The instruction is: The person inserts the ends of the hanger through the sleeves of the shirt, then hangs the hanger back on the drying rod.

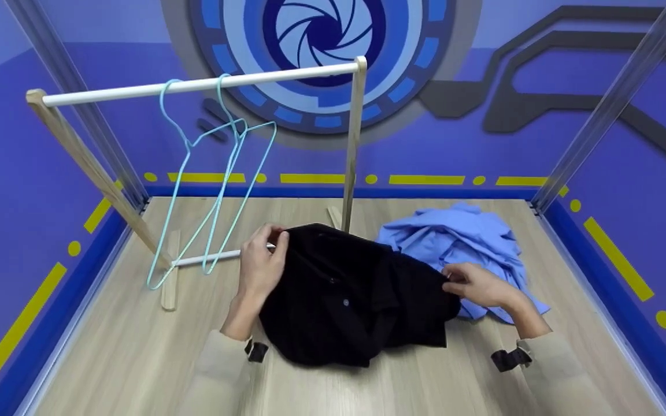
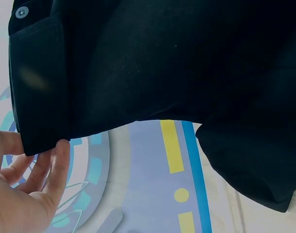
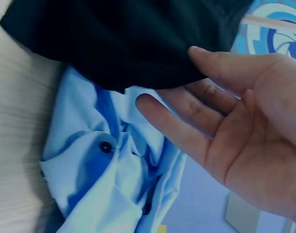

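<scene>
A crumpled black shirt point(image 1: 318, 312) with a small button spreads between my two hands, over the tabletop. At its upper left edge my left hand point(image 1: 261, 260) pinches the fabric. The left wrist view shows thumb and fingertips of that hand on the corner of a buttoned band point(image 2: 41, 82). On the far side my right hand point(image 1: 477, 284) pinches the shirt's right edge, thumb on top and fingers beneath, as the right wrist view shows. Behind and partly under the black shirt lies a rumpled blue shirt point(image 1: 454, 234), with a dark button point(image 3: 106, 146) visible.
A wooden rack with a white top bar point(image 1: 287, 76) stands at the back left. Two light-blue wire hangers point(image 1: 178, 173) hang from it. Its right post point(image 1: 354, 144) rises just behind the black shirt. Blue printed walls point(image 1: 541, 144) enclose the wooden tabletop point(image 1: 113, 352).
</scene>
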{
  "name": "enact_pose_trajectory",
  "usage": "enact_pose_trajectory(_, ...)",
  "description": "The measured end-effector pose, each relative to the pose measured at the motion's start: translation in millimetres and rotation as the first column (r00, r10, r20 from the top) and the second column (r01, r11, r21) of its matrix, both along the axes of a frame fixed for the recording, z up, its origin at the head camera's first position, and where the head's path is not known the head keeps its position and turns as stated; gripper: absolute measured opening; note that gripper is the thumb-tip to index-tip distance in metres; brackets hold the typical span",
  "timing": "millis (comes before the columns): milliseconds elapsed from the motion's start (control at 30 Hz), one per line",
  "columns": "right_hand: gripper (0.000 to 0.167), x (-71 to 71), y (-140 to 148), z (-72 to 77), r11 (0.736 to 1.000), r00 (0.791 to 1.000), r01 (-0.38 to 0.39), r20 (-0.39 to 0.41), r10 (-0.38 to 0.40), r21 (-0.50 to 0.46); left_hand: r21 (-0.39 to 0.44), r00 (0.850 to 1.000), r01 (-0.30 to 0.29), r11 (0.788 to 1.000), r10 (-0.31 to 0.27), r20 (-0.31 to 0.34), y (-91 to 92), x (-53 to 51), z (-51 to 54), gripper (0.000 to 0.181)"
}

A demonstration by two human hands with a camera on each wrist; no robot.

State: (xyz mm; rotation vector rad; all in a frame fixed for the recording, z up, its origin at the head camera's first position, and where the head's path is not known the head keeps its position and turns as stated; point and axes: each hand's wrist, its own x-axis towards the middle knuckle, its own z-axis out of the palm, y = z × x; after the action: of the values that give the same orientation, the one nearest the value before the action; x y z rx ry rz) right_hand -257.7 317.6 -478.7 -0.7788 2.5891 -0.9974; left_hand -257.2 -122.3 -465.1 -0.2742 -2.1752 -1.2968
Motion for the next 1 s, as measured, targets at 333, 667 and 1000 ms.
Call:
enact_pose_trajectory(333, 0.013, -7.9, -1, 27.6, 0.978, 0.981, 0.149, -0.102, -0.165, -0.149, -0.002, 1.0, -0.009, 1.0, 0.009, -0.02, -2.3, -2.1, -3.1, 0.006)
enact_pose_trajectory(667, 0.014, -8.0, 3, 50.5, 0.953, 0.909, 0.212, -0.315, -0.274, -0.217, -0.012, 1.0, -0.012, 1.0, 0.013, 0.024, -9.7, 0.5, -5.4, 0.008)
enact_pose_trajectory(1000, 0.014, -10.0, -3, 81.9, 0.952, 0.801, 0.269, -0.514, -0.306, -0.147, -0.025, 0.999, -0.004, 1.0, 0.005, 0.038, -14.5, 0.0, -6.4, 0.007)
